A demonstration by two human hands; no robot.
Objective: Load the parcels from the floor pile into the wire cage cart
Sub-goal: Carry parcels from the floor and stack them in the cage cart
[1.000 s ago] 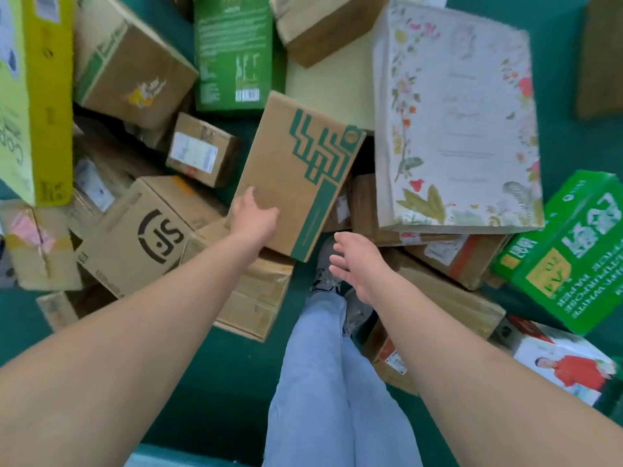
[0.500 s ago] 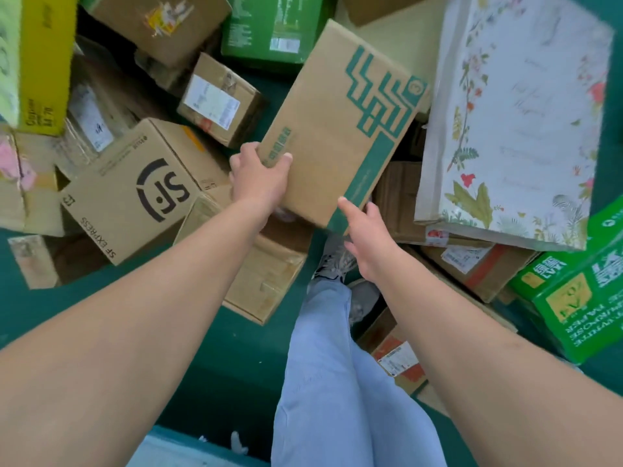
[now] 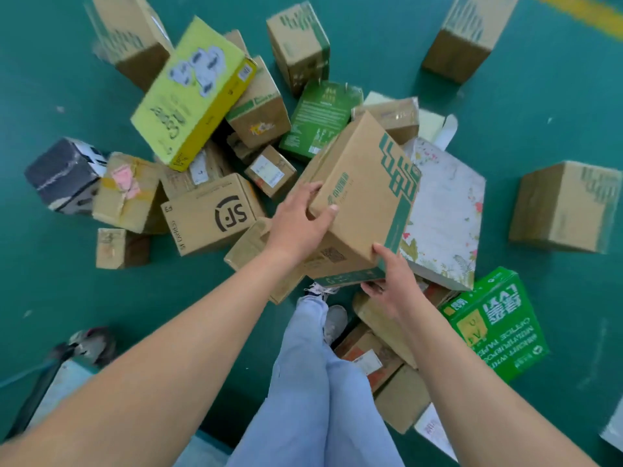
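Note:
I hold a brown cardboard box with a green logo [image 3: 364, 193] raised above the floor pile. My left hand [image 3: 300, 220] grips its near left edge, thumb on top. My right hand [image 3: 391, 281] clasps its near right corner from below. Under and around it lies the pile of parcels: an SF-marked carton [image 3: 215, 214], a yellow-green box [image 3: 195, 92], a flat floral-printed box [image 3: 445, 210] and a green box [image 3: 320, 119]. At the bottom left a grey-blue platform edge with a wheel [image 3: 87, 342] shows; I cannot tell whether it belongs to the cage cart.
The floor [image 3: 505, 123] is green. Separate cartons stand at the right [image 3: 566, 207], top right [image 3: 468, 35] and top left [image 3: 131, 35]. A green paper carton [image 3: 495, 325] and more brown boxes [image 3: 401, 402] lie beside my legs [image 3: 317, 382].
Both hands closed on the green-logo box and lifted it off the pile. My view has pulled back and up, so more floor and outlying cartons show.

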